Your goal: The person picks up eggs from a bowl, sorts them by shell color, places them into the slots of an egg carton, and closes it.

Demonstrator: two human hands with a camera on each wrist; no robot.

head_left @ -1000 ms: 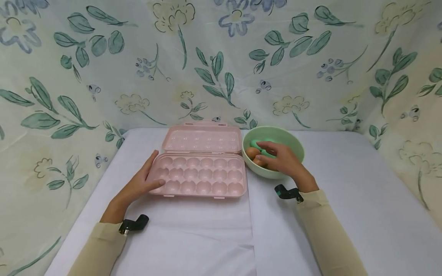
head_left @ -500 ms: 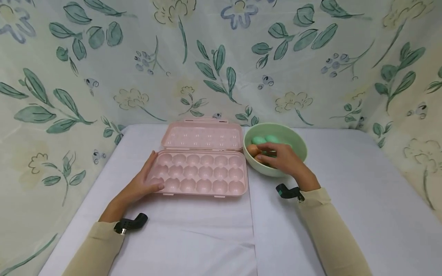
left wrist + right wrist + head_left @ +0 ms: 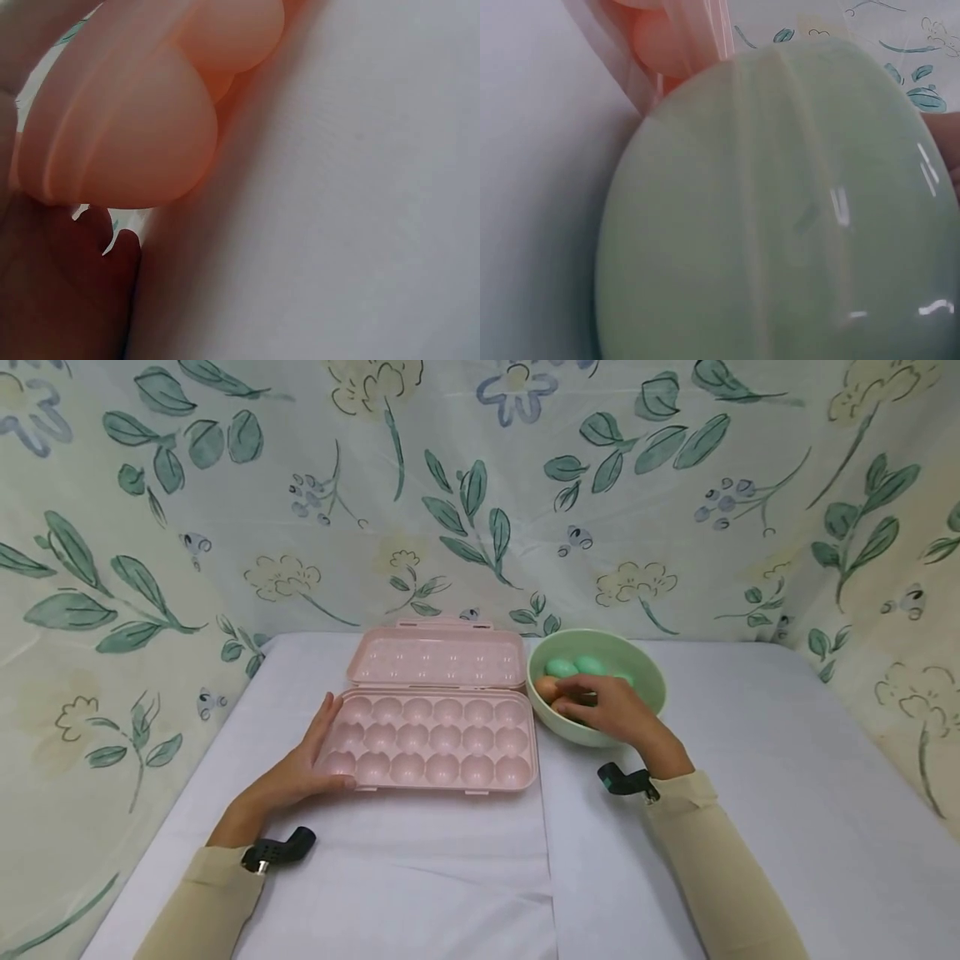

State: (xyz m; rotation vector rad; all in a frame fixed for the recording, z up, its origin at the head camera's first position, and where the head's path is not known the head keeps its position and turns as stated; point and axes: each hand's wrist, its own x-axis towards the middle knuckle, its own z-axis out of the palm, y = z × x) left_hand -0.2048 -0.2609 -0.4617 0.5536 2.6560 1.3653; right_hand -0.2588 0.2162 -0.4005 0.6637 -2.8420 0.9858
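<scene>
Right hand (image 3: 615, 705) has dropped in the last second: it was spread loosely above the green bowl (image 3: 637, 670), and now thumb and forefinger are narrowed down at the brown eggs (image 3: 546, 687). Can't tell from here whether they actually pinch one. Green eggs (image 3: 590, 666) behind are less covered than before. Left hand (image 3: 300, 767) shifted too, thumb slid off the front-left cup to the front edge of the pink egg tray (image 3: 442, 739), fingers fairly straight along its left end, spread wide, steadying rather than clenching, I'd say. Reads to me as the start of a pick, nothing transferred: eggs are all in the bowl, just right of the tray, and I see none in its cups; lid (image 3: 438, 658) is up. Left wrist view adds the rounded undersides (image 3: 154, 139) of the cups, which the head view can't show. Right wrist view is mostly the bowl's outer wall, tray beyond; eggs and fingertips hidden there, so only the head view shows the reach.
</scene>
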